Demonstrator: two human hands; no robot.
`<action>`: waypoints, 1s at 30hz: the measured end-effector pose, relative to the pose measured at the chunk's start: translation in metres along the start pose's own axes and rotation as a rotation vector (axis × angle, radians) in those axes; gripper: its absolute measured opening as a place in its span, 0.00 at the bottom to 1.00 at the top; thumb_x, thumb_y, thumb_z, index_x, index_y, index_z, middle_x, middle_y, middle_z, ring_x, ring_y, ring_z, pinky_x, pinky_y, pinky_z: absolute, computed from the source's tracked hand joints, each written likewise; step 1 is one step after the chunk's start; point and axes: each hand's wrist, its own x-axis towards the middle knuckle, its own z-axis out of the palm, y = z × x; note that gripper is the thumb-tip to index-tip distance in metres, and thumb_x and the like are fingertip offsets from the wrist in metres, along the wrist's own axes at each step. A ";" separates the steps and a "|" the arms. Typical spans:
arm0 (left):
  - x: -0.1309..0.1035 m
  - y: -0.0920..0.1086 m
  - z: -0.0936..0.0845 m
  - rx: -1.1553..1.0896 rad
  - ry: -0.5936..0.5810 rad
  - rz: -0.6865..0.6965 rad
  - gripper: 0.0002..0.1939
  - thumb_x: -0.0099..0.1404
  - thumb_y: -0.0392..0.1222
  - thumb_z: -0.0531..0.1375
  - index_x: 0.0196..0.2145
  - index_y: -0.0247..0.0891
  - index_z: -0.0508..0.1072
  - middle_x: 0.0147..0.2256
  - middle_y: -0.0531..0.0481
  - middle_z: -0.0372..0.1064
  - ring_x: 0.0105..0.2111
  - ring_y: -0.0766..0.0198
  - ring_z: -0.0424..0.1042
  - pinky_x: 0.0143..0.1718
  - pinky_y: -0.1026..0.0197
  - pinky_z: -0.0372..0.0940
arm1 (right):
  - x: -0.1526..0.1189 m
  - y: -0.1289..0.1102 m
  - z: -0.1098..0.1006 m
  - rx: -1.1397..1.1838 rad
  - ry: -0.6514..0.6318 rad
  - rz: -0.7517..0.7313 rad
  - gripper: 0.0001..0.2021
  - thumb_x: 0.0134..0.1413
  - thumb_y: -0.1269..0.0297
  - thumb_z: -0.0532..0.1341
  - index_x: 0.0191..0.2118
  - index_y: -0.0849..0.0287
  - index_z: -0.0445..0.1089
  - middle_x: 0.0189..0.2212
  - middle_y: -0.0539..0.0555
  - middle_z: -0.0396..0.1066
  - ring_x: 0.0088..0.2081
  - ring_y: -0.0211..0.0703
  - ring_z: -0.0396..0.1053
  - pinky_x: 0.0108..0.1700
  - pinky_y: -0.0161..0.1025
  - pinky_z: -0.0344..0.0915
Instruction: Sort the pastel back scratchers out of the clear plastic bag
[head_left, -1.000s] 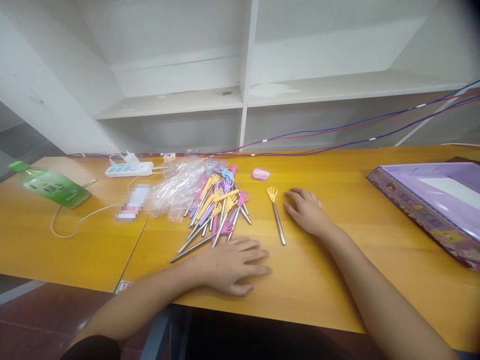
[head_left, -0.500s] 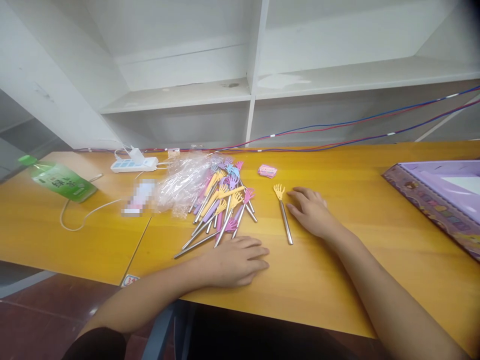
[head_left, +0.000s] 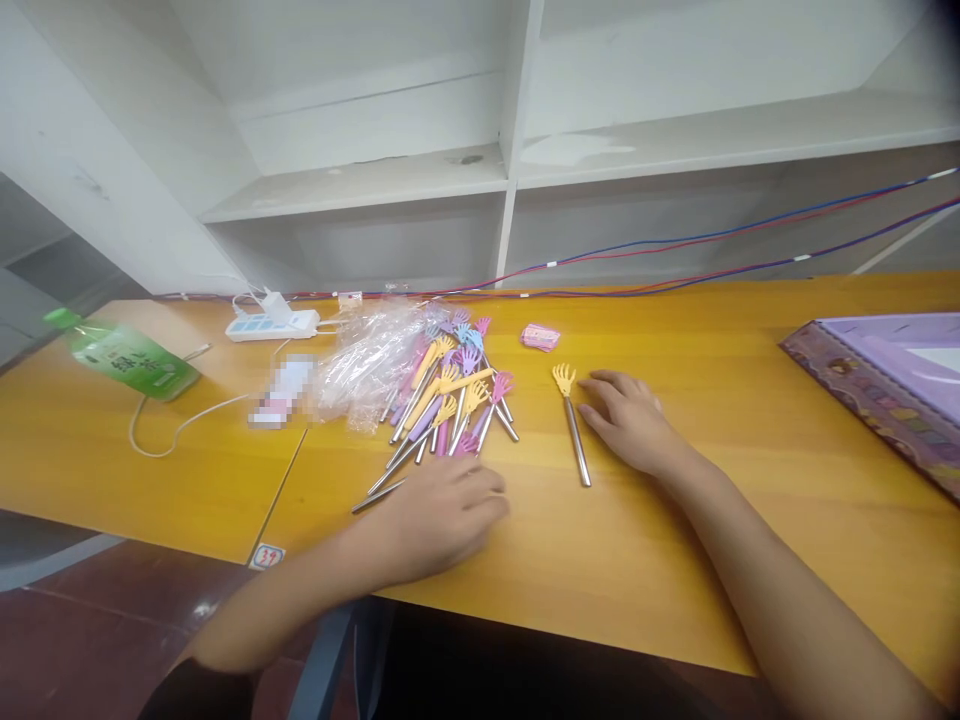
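Note:
Metal-handled sticks with small plastic hands on their ends lie in a pile, in yellow, pink, purple and blue. My left hand is at the near edge of the pile, slightly blurred, with its fingers apart and partly covering some handles; nothing shows held in it. A single stick with a yellow hand-shaped end lies apart on the table, to the right of the pile. Just right of it my right hand rests on the table with its fingers spread, holding nothing.
Clear plastic bags lie left of the pile, near a power strip, a phone-like blurred item and a green bottle. Behind the pile is a pink packet. A purple box stands at the right.
My left hand has shifted left and slightly up, over the pile's near handles. My right hand has stayed beside the single stick. The view has moved slightly.

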 end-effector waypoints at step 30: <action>-0.075 -0.038 -0.016 0.030 0.082 -0.735 0.03 0.64 0.41 0.60 0.34 0.40 0.72 0.26 0.55 0.69 0.24 0.66 0.68 0.28 0.64 0.63 | 0.002 -0.003 -0.007 0.036 -0.025 0.013 0.25 0.68 0.54 0.52 0.64 0.58 0.70 0.65 0.65 0.65 0.63 0.67 0.62 0.62 0.64 0.62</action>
